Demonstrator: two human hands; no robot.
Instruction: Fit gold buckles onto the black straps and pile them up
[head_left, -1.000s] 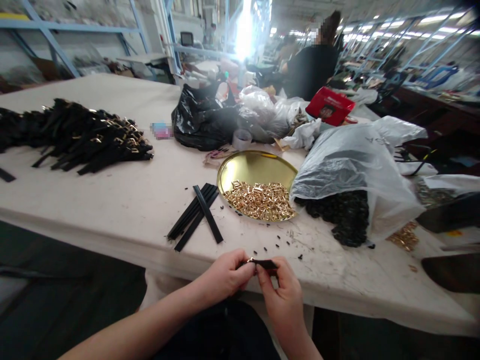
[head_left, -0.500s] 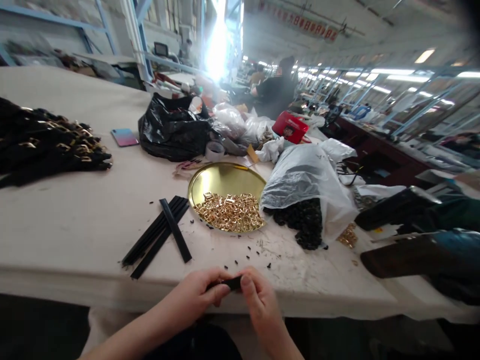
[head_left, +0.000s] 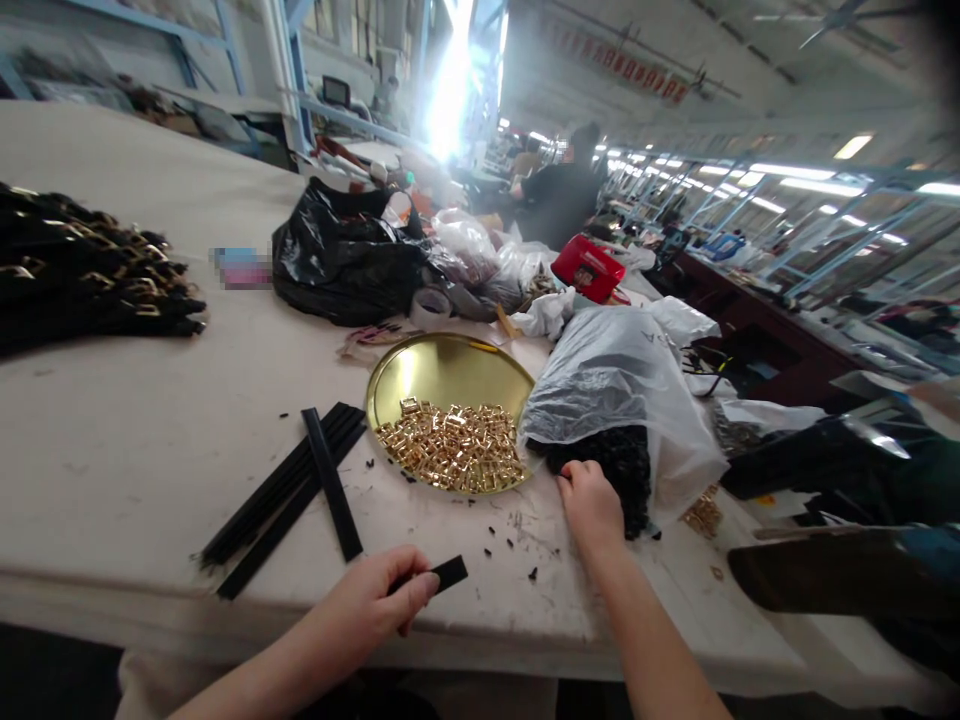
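Observation:
My left hand (head_left: 390, 590) is closed round a short black strip (head_left: 451, 573), whose end sticks out to the right above the table's front edge. My right hand (head_left: 591, 505) reaches to the heap of small black pieces (head_left: 626, 460) at the mouth of a white plastic bag (head_left: 615, 360); its fingers are bent together, and what they pinch is too small to make out. Between the hands and farther back lies a round gold tray (head_left: 450, 370) holding a pile of gold buckles (head_left: 457, 445). Several long black strips (head_left: 281, 490) lie left of the tray.
A bundle of black straps with gold buckles (head_left: 90, 270) lies at the far left. Behind the tray are a black plastic bag (head_left: 345, 255), a tape roll (head_left: 430, 308) and a red packet (head_left: 587, 268). Dark rolled items (head_left: 832, 570) lie at right. A person (head_left: 562, 190) is in the background.
My right hand has let go of the short strip and moved right and forward to the black pieces. My left hand keeps the strip and has shifted slightly left. The view has shifted a little.

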